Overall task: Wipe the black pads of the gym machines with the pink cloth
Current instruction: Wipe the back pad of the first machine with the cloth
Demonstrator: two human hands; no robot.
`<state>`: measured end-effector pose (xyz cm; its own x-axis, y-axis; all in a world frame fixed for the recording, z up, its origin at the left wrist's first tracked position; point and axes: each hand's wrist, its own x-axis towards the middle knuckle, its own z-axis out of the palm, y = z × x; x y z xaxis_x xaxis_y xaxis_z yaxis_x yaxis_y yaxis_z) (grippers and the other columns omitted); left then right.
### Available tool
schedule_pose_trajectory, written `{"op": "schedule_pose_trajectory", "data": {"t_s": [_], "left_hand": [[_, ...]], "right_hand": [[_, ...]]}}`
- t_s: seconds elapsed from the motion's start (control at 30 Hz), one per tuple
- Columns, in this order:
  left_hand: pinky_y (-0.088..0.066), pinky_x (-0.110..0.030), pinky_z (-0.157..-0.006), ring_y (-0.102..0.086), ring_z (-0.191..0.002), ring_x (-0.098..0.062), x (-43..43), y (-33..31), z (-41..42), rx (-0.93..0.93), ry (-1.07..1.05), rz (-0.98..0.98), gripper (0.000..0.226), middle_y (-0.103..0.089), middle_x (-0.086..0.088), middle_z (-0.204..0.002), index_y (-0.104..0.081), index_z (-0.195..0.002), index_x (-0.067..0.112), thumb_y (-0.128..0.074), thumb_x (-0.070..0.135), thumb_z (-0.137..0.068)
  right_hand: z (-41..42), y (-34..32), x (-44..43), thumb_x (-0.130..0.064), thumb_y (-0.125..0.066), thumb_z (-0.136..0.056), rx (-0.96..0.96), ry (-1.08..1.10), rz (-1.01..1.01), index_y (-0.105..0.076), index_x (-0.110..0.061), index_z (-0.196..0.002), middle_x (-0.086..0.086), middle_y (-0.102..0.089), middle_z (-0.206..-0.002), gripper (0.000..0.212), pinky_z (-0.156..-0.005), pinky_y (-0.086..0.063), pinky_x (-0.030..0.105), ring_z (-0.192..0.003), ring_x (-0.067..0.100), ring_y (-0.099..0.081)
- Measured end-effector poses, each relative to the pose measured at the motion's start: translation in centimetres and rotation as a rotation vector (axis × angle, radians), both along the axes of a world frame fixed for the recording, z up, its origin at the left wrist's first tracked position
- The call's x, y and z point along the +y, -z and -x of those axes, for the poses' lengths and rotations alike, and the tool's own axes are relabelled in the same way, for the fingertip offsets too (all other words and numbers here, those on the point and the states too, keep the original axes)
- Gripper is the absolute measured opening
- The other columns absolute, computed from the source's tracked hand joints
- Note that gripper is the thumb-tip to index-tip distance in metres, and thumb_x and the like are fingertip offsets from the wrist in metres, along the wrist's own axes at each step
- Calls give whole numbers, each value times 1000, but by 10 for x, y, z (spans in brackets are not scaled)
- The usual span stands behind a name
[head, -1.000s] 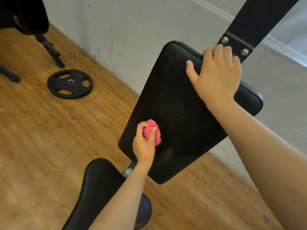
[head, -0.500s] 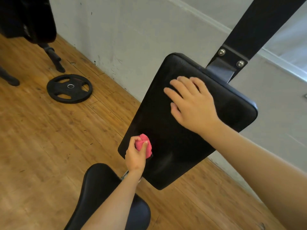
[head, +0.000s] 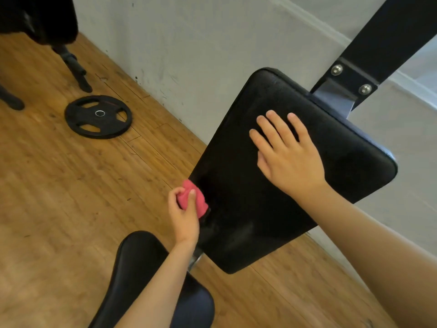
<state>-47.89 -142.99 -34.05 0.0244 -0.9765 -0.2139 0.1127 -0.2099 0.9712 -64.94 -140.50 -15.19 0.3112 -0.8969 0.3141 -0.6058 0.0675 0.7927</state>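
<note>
A large black back pad [head: 248, 197] hangs tilted from a black metal arm [head: 383, 43] at the upper right. My left hand [head: 183, 216] grips the bunched pink cloth [head: 196, 200] and holds it against the pad's left edge, low down. My right hand [head: 286, 155] lies flat on the pad's upper half with its fingers straight and spread. Below the pad sits a black seat pad [head: 142, 280], partly hidden by my left forearm.
A black weight plate [head: 98, 117] lies on the wooden floor at the left. Behind it stand the black legs and body of another machine [head: 42, 22]. A white wall [head: 201, 50] runs close behind the back pad.
My right hand let go of the pad's top edge and came down flat onto its face. My left hand slid the cloth leftward from the pad's lower middle to its left edge.
</note>
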Motion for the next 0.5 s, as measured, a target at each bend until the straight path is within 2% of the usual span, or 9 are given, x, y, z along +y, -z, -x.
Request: {"op": "schedule_pose_trajectory", "data": {"t_s": [0.07, 0.17, 0.27, 0.33, 0.5], "left_hand": [[-39, -1, -75, -51, -95, 12, -4, -38, 17, 37, 9, 145, 17, -55, 10, -106, -54, -107, 15, -59, 25, -94], [-41, -4, -74, -54, -98, 5, -14, -65, 37, -18, 3, 287, 16, -55, 19, -104, -53, -106, 22, -60, 28, -93], [-47, -19, -74, -58, -95, -6, -19, -50, 47, -136, -37, 233, 19, -53, 21, -99, -51, -110, 25, -55, 36, -95], [-49, -27, -74, -58, -91, -8, -18, -40, 50, -187, -69, 199, 21, -54, 18, -100, -51, -113, 24, -51, 38, -97], [-43, -28, -69, -54, -84, -7, -11, -20, 45, -320, -158, 114, 25, -54, 15, -96, -52, -115, 22, -48, 40, -98]], "right_hand": [[-1, 1, 0, -28, -43, -97, -20, -7, 12, -47, -12, -136, 14, -45, -145, 43, -115, -18, 48, -139, 31, -34], [-1, 1, -1, -28, -44, -96, -33, -26, 22, -49, -12, -135, 14, -46, -144, 42, -115, -18, 48, -139, 31, -35], [-2, 1, 0, -27, -45, -96, -35, -27, 21, -49, -11, -135, 15, -45, -145, 42, -115, -18, 48, -139, 32, -35], [-2, 1, -1, -27, -45, -96, -36, -25, 23, -49, -11, -135, 15, -44, -145, 42, -115, -18, 48, -139, 32, -35], [-2, 2, -2, -27, -42, -98, -35, -23, 27, -47, -12, -136, 14, -43, -146, 41, -116, -16, 48, -140, 31, -33]]}}
